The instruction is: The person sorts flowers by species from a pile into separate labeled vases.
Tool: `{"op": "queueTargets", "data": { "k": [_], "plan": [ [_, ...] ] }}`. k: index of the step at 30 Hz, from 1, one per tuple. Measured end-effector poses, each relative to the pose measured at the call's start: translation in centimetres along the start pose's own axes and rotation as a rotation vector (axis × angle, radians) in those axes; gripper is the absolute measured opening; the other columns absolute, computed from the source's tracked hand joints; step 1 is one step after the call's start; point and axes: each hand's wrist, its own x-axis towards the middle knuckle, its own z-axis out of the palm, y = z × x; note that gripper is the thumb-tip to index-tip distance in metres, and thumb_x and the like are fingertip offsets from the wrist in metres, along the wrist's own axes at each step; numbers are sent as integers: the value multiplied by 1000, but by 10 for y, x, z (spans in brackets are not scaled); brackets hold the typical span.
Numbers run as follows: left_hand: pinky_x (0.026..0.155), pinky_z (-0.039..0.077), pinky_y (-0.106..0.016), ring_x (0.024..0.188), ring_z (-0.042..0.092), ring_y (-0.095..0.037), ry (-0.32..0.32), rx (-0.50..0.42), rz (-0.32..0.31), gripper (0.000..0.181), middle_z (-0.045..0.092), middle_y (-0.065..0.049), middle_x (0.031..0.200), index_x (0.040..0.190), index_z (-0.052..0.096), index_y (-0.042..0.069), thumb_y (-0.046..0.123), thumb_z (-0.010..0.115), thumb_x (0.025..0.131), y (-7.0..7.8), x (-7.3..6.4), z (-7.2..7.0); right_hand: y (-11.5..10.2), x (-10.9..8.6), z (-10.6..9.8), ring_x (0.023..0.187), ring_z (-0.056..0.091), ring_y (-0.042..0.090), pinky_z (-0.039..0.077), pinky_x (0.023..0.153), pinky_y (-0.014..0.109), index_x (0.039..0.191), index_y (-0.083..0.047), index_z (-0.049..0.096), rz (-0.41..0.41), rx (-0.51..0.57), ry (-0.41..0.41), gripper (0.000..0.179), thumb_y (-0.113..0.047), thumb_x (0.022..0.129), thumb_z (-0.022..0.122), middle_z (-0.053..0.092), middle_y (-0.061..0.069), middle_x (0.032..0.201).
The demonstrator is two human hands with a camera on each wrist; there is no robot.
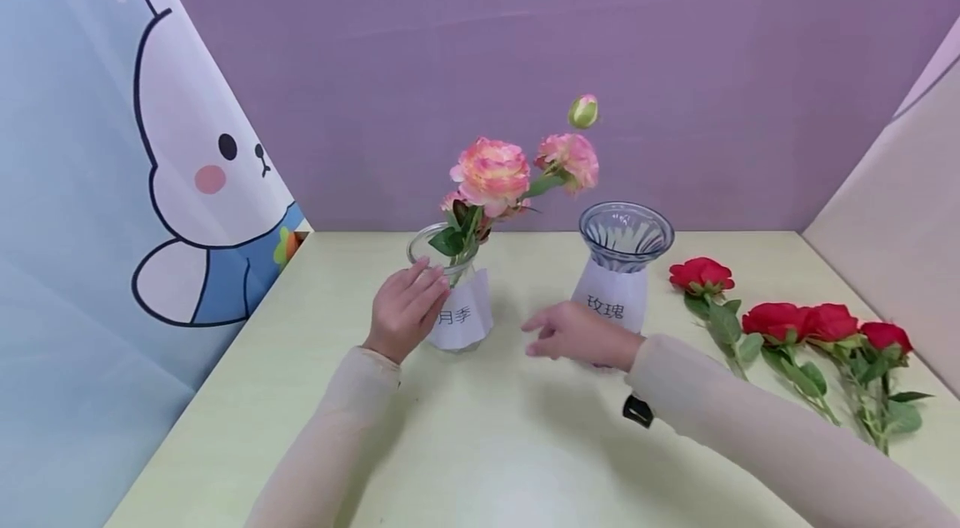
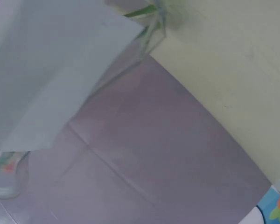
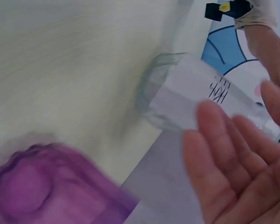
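Note:
A clear glass vase (image 1: 459, 320) with a white paper label holds pink-and-yellow flowers (image 1: 491, 176) and a green-pink bud (image 1: 583, 111). My left hand (image 1: 407, 307) lies against the left side of that vase, just below its rim, with its fingers extended. The thumb's contact is hard to make out. My right hand (image 1: 577, 334) is in front of a second, purplish glass vase (image 1: 626, 232), also paper-labelled. In the right wrist view the right hand's fingers (image 3: 219, 135) are spread loosely and hold nothing. The left wrist view shows the paper label (image 2: 51, 70) close up, but not the hand.
Several red roses (image 1: 780, 321) with leafy stems lie on the right of the pale table (image 1: 480, 461). A purple backdrop (image 1: 420, 78) rises behind the table. At the left hangs a blue cloth with a cartoon figure (image 1: 217, 203).

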Motion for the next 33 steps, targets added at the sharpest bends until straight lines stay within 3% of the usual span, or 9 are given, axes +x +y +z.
{"op": "queueTargets", "data": {
  "k": [4, 7, 10, 13, 18, 23, 27, 33],
  "plan": [
    [72, 57, -41, 85, 70, -32, 13, -46, 125, 19, 73, -14, 91, 88, 73, 1, 11, 60, 95, 8, 9, 6, 20, -20, -8, 65, 60, 9, 52, 63, 22, 114, 5, 65, -52, -97, -123, 35, -14, 86, 72, 67, -2, 77],
    [76, 57, -39, 86, 70, -30, -19, -91, 189, 17, 73, -13, 93, 91, 73, 3, 9, 59, 96, 16, 16, 10, 38, -34, -15, 63, 52, 8, 48, 60, 23, 110, 4, 67, -76, -117, -152, 31, -13, 85, 72, 60, -4, 71],
    [79, 57, -37, 90, 70, -28, -55, -129, 203, 15, 73, -11, 96, 93, 73, 5, 10, 60, 95, 23, 24, 18, 55, -52, -23, 70, 53, 10, 49, 66, 27, 110, 3, 67, -8, -102, -132, 31, -13, 84, 72, 64, 0, 84],
    [83, 56, -36, 97, 69, -27, -106, -148, 188, 16, 73, -10, 100, 95, 74, 7, 14, 59, 96, 28, 34, 30, 71, -70, -31, 78, 60, 14, 53, 71, 33, 114, 5, 65, 112, -99, -88, 36, -13, 84, 72, 68, 7, 97],
    [87, 54, -34, 103, 67, -25, -164, -148, 208, 14, 72, -9, 105, 99, 74, 9, 17, 64, 93, 41, 54, 52, 98, -97, -41, 70, 61, 18, 54, 62, 34, 116, 9, 61, 212, -73, -38, 40, -14, 85, 71, 68, 4, 84],
    [93, 50, -32, 107, 65, -26, -172, -163, 263, 19, 71, -9, 108, 102, 73, 10, 15, 75, 83, 60, 78, 71, 123, -125, -48, 71, 56, 21, 50, 55, 32, 122, 13, 55, 283, 67, -27, 45, -17, 89, 67, 65, 6, 83],
    [96, 48, -31, 108, 64, -26, -175, -168, 227, 29, 70, -10, 109, 104, 74, 10, 19, 81, 77, 69, 94, 83, 138, -143, -53, 74, 57, 21, 49, 54, 29, 124, 15, 51, 316, 146, -4, 49, -18, 91, 65, 66, 7, 90],
    [98, 45, -27, 110, 63, -25, -236, -114, 102, 34, 69, -10, 113, 107, 73, 9, 28, 79, 79, 70, 101, 97, 153, -161, -63, 70, 56, 17, 46, 52, 26, 127, 18, 45, 357, 166, 34, 53, -19, 93, 63, 66, 8, 92]
  ]
}}
